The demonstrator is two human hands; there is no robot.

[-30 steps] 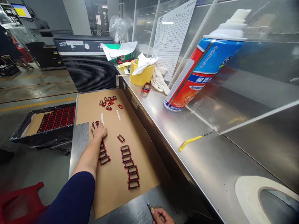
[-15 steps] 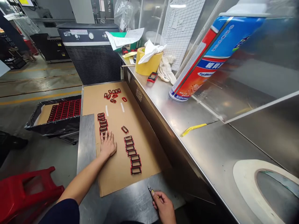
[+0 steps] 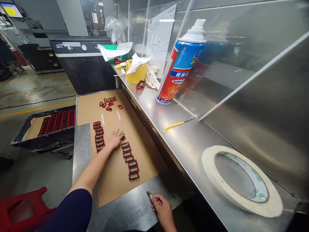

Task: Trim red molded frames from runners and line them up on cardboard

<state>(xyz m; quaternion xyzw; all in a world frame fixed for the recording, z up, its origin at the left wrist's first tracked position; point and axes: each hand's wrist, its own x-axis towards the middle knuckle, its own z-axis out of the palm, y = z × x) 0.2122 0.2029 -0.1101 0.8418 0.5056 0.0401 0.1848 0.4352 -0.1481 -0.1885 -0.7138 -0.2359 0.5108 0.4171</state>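
My left hand (image 3: 116, 138) reaches over the cardboard sheet (image 3: 108, 180) with its fingers stretched out. Its fingertips are at a loose red-and-black rectangular frame (image 3: 123, 138), partly covering it; whether they touch it I cannot tell. To the left of this hand runs a column of similar frames (image 3: 99, 137), its lower end hidden by my forearm. A second column of frames (image 3: 130, 158) lies below and to the right. Near the front edge of the metal table, my right hand (image 3: 162, 207) is closed around a small knife-like tool (image 3: 149, 193) with a dark pointed tip and a yellowish handle.
More frames (image 3: 109, 109) lie scattered at the cardboard's far end. A black-lined tray (image 3: 18, 137) of frames stands left, near a red stool (image 3: 24, 209). The raised metal shelf on the right carries a spray can (image 3: 180, 69), a yellow-handled tool (image 3: 175, 126) and a tape roll (image 3: 212, 170).
My left hand has moved right, from the left column's lower end to the loose frame. My right hand still holds the small tool. The camera view has turned to the right.
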